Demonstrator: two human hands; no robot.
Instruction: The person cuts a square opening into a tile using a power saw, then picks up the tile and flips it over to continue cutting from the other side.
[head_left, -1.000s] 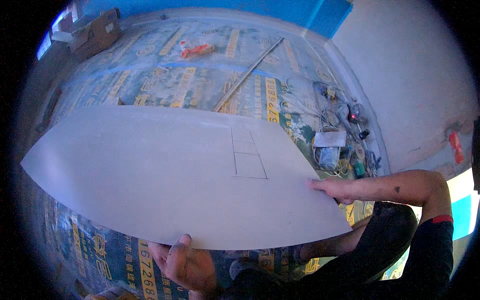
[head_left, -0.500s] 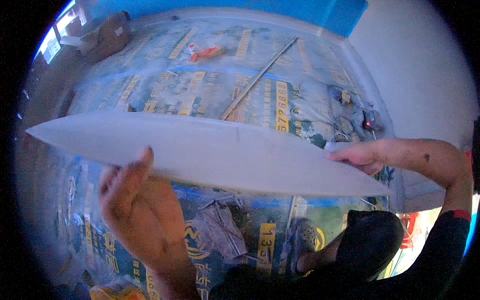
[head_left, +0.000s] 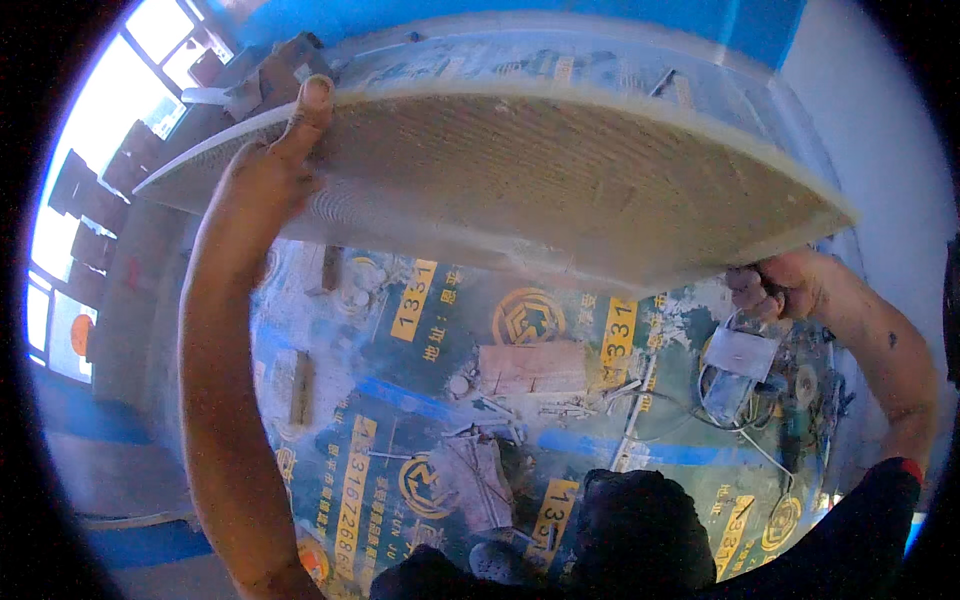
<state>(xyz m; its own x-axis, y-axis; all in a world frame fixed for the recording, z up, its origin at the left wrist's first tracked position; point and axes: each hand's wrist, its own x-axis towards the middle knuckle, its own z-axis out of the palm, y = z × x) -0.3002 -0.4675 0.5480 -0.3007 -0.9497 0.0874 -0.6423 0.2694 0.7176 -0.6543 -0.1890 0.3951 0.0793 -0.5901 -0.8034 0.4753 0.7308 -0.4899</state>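
**Panel point(head_left: 560, 190) held tilted between both hands, ribbed face toward the wearer**

Grip: Left hand point(head_left: 270, 170) holds the panel, one digit hooked over the upper rim, the rest of the hand against the ribbed face. Right hand point(head_left: 780, 285) is closed at the lower right edge, fingers curled in; the exact contact of its thumb cannot be made out.

Position: Panel raised above the floor sheet point(head_left: 430, 390), ribbed side in view, smooth side turned away. Its middle lies at 3 o'clock from the left hand and 10 o'clock from the right hand, touching both. Taken from the panel's middle, the holds sit at 9 and 4 o'clock.

Nearby: Pink slab point(head_left: 532, 370) on the sheet at 6 o'clock from the panel, well apart. Box point(head_left: 742, 352) near the right hand, at its 7 o'clock. Dark-clad knee point(head_left: 645, 530) between 5 and 6 o'clock from the panel.

Handling (judgement): Broad, probably stiff and heavy. Best managed with both hands turning at one pace, so neither end twists or drops. The pointed right corner looks easiest to chip and should clear wall and box. Firm palm support at the left would ease the load on that one digit.
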